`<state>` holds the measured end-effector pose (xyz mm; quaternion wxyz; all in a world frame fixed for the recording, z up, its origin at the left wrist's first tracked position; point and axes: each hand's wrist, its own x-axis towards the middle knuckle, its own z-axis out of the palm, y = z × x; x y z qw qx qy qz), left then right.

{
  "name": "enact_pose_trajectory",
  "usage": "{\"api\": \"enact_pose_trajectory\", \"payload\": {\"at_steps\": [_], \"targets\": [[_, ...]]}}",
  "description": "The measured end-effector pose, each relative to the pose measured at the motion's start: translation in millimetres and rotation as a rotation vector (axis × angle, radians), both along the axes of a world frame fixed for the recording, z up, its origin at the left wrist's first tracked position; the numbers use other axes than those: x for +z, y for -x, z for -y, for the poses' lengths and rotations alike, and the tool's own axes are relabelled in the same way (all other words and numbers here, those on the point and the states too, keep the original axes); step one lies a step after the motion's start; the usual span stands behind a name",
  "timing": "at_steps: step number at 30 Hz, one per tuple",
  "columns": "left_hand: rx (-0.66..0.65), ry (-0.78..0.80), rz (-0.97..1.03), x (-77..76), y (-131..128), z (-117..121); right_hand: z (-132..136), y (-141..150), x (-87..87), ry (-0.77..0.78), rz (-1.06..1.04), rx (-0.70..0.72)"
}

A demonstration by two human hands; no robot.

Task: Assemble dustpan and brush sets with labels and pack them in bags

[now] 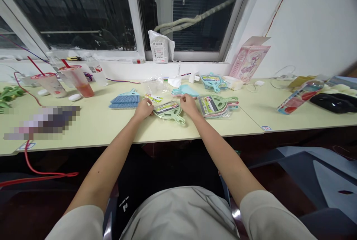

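Along the near side of the pale table (92, 128), dead centre in my remote view, two bare hands flank a green dustpan set (167, 110). It lies low on the tabletop, label up, handle angled right and toward the body; that leaves the broad end between the hands, a sensible way to control it, I'd judge.

Left hand (143, 109) first: thumb and fingertips look pinched on the set's left edge, probably to steady it. Over to the right hand (189, 104): fingers curled by the set's upper right corner, and from out here I cannot tell whether they grasp the wrapping or merely sit beside it.

Just beyond that hand, a light blue dustpan (184, 90). Past the left hand, a blue-bristled brush (125, 100), bristles facing the body, with a yellow label card (155, 98) nearby. Off to the right, a pile of packaged sets (213, 105), overlapped with handles pointing right, likely to save room yet sit within reach. Farther back, blue packaged sets (212, 81), perhaps parked there to free the working space.
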<state>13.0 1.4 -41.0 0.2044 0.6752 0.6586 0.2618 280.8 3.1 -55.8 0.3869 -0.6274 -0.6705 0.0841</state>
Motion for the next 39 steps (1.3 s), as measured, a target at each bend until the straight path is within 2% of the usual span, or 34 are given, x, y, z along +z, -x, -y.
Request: {"api": "enact_pose_trajectory", "payload": {"at_steps": [4, 9, 15, 17, 20, 23, 26, 29, 31, 35, 39], "targets": [[0.018, -0.060, -0.102, 5.3, -1.4, 3.6, 7.7, 0.4, 3.8, -0.056, -0.017, 0.094], [0.048, -0.083, -0.223, 6.7, -1.3, 3.8, 10.1, 3.3, 2.8, 0.047, -0.001, 0.420], [0.046, -0.336, -0.166, 7.4, 2.5, 6.2, 9.9, -9.3, 11.2, 0.225, -0.060, 0.663], [-0.019, -0.364, -0.117, 5.0, 3.1, 4.6, 10.0, -13.7, 12.9, 0.244, -0.073, 0.693], [-0.199, -0.354, -0.043, -1.8, 2.3, -0.4, 9.9, -17.8, 13.8, 0.219, -0.039, 0.681], [-0.330, -0.289, -0.009, -9.1, 1.0, -5.1, 12.2, -17.7, 16.2, 0.128, 0.137, 0.622], [-0.421, -0.219, 0.012, -13.0, 0.5, -6.2, 16.8, -13.3, 19.6, -0.005, 0.367, 0.430], [-0.504, -0.204, -0.005, -12.7, -0.4, -4.0, 17.9, -8.0, 20.3, 0.026, 0.481, 0.267], [-0.558, -0.232, -0.039, -11.4, -1.6, -2.0, 15.1, -6.4, 18.6, 0.063, 0.499, 0.272], [-0.665, -0.221, -0.088, -10.7, -4.2, 0.0, 7.3, -9.0, 12.7, 0.054, 0.457, 0.370], [-0.667, -0.189, -0.069, -13.7, -6.1, 0.5, 2.7, -13.3, 7.2, 0.020, 0.367, 0.424]]}}
